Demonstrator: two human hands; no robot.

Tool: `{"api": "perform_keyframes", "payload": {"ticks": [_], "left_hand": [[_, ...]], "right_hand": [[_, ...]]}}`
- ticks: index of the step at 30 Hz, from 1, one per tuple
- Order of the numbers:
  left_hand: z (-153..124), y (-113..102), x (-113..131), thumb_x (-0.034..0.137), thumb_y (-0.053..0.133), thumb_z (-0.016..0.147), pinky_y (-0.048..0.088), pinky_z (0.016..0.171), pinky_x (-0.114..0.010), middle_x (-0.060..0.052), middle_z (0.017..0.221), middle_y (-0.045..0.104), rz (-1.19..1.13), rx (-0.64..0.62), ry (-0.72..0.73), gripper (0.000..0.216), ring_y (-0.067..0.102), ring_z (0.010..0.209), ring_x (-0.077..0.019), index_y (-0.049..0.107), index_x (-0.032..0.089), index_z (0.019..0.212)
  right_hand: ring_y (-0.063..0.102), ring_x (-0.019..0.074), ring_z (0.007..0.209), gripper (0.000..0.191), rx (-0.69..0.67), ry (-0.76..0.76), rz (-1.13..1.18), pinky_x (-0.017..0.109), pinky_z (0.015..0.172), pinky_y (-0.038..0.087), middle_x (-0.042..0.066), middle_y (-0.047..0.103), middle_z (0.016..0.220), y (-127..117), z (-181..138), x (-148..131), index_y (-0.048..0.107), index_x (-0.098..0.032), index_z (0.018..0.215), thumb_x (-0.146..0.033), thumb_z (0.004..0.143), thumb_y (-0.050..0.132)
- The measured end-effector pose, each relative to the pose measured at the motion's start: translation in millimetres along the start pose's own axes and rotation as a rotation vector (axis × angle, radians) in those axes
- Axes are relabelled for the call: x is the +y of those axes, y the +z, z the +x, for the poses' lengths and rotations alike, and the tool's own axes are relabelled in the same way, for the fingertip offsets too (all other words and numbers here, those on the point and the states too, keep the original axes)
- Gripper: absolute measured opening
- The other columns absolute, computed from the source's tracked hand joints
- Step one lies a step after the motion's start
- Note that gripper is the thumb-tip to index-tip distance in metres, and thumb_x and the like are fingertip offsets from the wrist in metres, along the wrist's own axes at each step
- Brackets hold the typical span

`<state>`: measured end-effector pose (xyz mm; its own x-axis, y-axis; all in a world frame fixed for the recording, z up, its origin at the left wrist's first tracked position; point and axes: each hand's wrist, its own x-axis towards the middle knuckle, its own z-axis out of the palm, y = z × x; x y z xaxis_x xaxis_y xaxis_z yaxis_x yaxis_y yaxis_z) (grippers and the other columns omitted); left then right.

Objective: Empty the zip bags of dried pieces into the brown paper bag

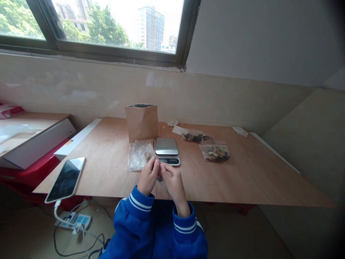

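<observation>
Both hands meet over the front part of the table. My left hand (148, 175) and my right hand (172, 178) are closed in a pinch on a small zip bag (160, 177); its reddish top edge and dark contents show between the fingers, and the rest is hidden. Just beyond the fingertips stands a digital kitchen scale (166, 146) with a bare metal plate. Clear empty-looking plastic bags (137, 158) lie left of the scale, beside a small brownish piece (147, 155). Behind them a brown paper bag (141, 124) stands upright with its mouth open.
Two filled zip bags, one nearer (215, 151) and one farther (192, 136), lie right of the scale. A white paper slip (178, 130) and crumpled white scraps (239, 131) lie at the back. A charging phone (66, 180) overhangs the front-left edge, above a power strip (77, 220).
</observation>
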<state>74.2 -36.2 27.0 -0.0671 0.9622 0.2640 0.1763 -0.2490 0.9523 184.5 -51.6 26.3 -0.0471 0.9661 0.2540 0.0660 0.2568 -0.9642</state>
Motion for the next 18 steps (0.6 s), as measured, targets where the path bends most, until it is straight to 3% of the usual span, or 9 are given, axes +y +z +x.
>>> {"api": "perform_keyframes", "payload": {"ticks": [6, 10, 12, 15, 18], "left_hand": [[0, 1, 2, 0.037, 0.047, 0.085, 0.033, 0.051, -0.023, 0.004, 0.055, 0.044, 0.065, -0.073, 0.05, 0.028, 0.04, 0.052, -0.0101, 0.041, 0.021, 0.064], [0, -8, 1, 0.032, 0.048, 0.083, 0.035, 0.052, -0.023, 0.004, 0.05, 0.047, 0.076, 0.029, 0.025, 0.027, 0.044, 0.049, -0.0105, 0.041, 0.021, 0.06], [0, -14, -1, 0.034, 0.048, 0.085, 0.036, 0.054, -0.024, 0.003, 0.05, 0.049, 0.102, 0.064, 0.011, 0.03, 0.046, 0.05, -0.0114, 0.042, 0.021, 0.058], [3, -16, -7, 0.04, 0.049, 0.087, 0.038, 0.057, -0.025, 0.002, 0.051, 0.049, 0.06, 0.069, 0.009, 0.036, 0.047, 0.052, -0.0127, 0.044, 0.021, 0.057], [11, -13, -15, 0.049, 0.042, 0.091, 0.043, 0.065, -0.027, 0.0, 0.062, 0.054, -0.059, 0.152, 0.009, 0.042, 0.052, 0.063, -0.0149, 0.049, 0.021, 0.061]], "right_hand": [[0.069, 0.022, 0.077, 0.03, 0.165, 0.017, -0.078, 0.031, 0.071, 0.054, 0.007, 0.075, 0.084, 2, 0, -1, 0.073, -0.017, 0.086, -0.042, 0.088, 0.057], [0.07, 0.0236, 0.08, 0.035, 0.529, 0.035, -0.028, 0.033, 0.073, 0.054, 0.012, 0.075, 0.086, -16, 6, 12, 0.068, -0.014, 0.086, -0.048, 0.086, 0.057], [0.07, 0.0238, 0.077, 0.039, 0.626, 0.048, 0.013, 0.033, 0.069, 0.054, 0.014, 0.075, 0.086, -27, 10, 18, 0.066, -0.013, 0.087, -0.052, 0.084, 0.058], [0.069, 0.0205, 0.065, 0.042, 0.599, 0.046, 0.079, 0.031, 0.058, 0.053, 0.015, 0.075, 0.09, -32, 13, 16, 0.063, -0.013, 0.091, -0.055, 0.083, 0.059], [0.068, 0.0179, 0.06, 0.041, 0.557, 0.025, 0.159, 0.029, 0.055, 0.053, 0.013, 0.075, 0.09, -22, 24, 4, 0.059, -0.015, 0.092, -0.055, 0.084, 0.058]]}}
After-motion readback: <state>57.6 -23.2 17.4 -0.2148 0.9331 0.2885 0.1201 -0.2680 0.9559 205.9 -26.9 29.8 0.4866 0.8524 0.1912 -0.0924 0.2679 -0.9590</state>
